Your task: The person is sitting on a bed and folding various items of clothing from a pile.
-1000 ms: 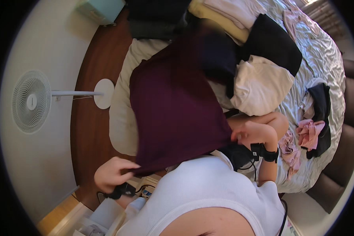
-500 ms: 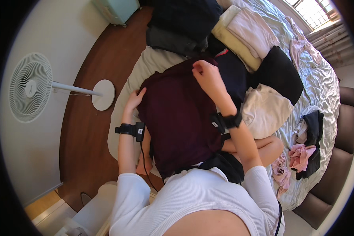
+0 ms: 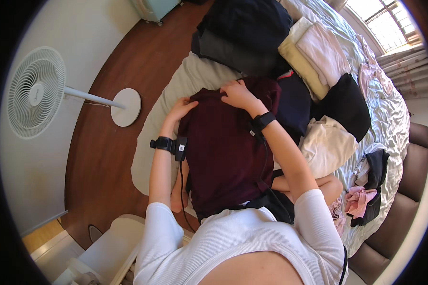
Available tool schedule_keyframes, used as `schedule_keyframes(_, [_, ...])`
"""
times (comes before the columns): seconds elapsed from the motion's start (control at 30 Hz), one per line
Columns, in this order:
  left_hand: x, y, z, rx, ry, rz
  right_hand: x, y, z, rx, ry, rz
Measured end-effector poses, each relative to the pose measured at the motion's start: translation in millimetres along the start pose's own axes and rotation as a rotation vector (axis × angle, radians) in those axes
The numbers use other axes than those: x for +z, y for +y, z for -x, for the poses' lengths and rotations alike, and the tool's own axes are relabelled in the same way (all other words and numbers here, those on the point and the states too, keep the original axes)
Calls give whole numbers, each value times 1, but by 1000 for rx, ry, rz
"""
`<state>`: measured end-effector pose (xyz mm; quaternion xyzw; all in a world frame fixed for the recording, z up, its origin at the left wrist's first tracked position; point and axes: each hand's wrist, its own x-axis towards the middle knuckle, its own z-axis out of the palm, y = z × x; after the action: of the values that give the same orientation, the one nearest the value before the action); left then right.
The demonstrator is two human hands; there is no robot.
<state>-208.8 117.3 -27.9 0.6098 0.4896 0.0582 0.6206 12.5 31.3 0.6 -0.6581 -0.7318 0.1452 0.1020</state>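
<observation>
- Sat at the bed's edge, dark red garment [image 3: 223,152] spread flat over lap and mattress.
- Left hand [image 3: 181,108] pressed on its left top corner, fingers curled; moved up from the side since 0.5 s ago.
- Right hand [image 3: 238,93] pinched the top edge, lowered from its raised hold.
- Meant smoothing for a fold, probably.
- Beyond: 2 dark piles [image 3: 245,33], cream towels [image 3: 314,52]; fan [image 3: 35,92] on the floor.

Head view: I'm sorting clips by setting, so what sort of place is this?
Most likely a bedroom at home: a bed strewn with folded clothes, a standing fan on the wooden floor.
</observation>
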Motion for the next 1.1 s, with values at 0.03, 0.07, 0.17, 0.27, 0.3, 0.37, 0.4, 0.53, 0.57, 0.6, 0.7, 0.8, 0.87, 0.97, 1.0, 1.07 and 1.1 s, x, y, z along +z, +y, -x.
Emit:
schedule_keyframes(0.03, [0,6,2,-46,-156,-123,-14,-4,2,-93,51,-104])
schedule_keyframes(0.07, [4,17,5,-39,-168,-125,-28,-6,6,-81,54,-98])
schedule_keyframes(0.17, [6,33,19,-20,-318,-244,-62,-25,22,-53,-94,-669])
schedule_keyframes(0.27, [-7,32,22,236,-314,-182,-98,-34,68,-31,-107,-716])
schedule_keyframes(0.3, [-11,42,35,347,-227,-179,-110,-36,87,-33,-84,-584])
schedule_keyframes(0.37, [-27,61,63,542,-92,-240,-128,-38,123,-25,-53,-453])
schedule_keyframes(0.4, [-33,72,78,626,-46,-303,-136,-37,139,8,-71,-286])
schedule_keyframes(0.53, [-36,144,163,629,-26,-231,-170,-40,203,144,-15,143])
schedule_keyframes(0.57, [-33,159,181,736,0,-299,-174,-37,216,166,-4,144])
schedule_keyframes(0.6, [-32,168,190,794,-7,-313,-176,-33,230,196,140,238])
schedule_keyframes(0.7, [-19,198,224,1052,73,-424,-207,-43,264,279,485,414])
schedule_keyframes(0.8, [-11,200,246,1154,291,-413,-238,-64,326,208,765,397])
schedule_keyframes(0.87, [20,204,256,1229,498,-328,-228,-73,363,122,1198,347])
schedule_keyframes(0.97, [61,210,260,1357,930,-174,-213,-94,380,-10,1654,161])
schedule_keyframes(1.0, [67,210,255,1459,971,-170,-221,-120,375,244,2135,-641])
schedule_keyframes(1.07, [71,217,274,1521,1080,-147,-194,-126,417,238,1802,-51])
schedule_keyframes(1.1, [82,212,261,1555,1158,-85,-183,-131,437,324,1778,4])
